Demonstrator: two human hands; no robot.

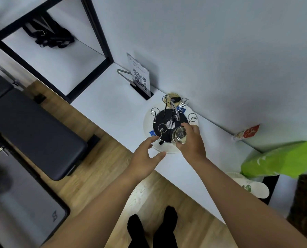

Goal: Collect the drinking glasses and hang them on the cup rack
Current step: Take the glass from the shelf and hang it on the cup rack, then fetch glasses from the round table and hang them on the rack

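Head camera, looking steeply down: I see a narrow white counter [117, 104] running along a pale wall, with wooden floor below its near edge.

About midway along the counter, close to the wall edge, stands the cup rack [170, 122]: a round black base with a chrome centre handle and thin wire posts ending in loops, set on a round white tray [149, 120].

My right hand [192, 140] is wrapped around a clear drinking glass [179, 135], fingers curled on its side, holding it tilted over the near right part of the rack base, just beside one post. I cannot tell whether the glass touches a post.

My left hand [145, 156] hovers at the tray's near rim, fingers spread and loosely curved, gripping nothing; its fingertips reach toward the rack's base.

Behind the rack, at the wall, sits a small yellowish round jar [172, 96]. Farther left along the counter stands a QR code sign [139, 77] in a black holder. Toward the right end lies a red and white tube [246, 133], and beyond it a bright green bag [281, 158].
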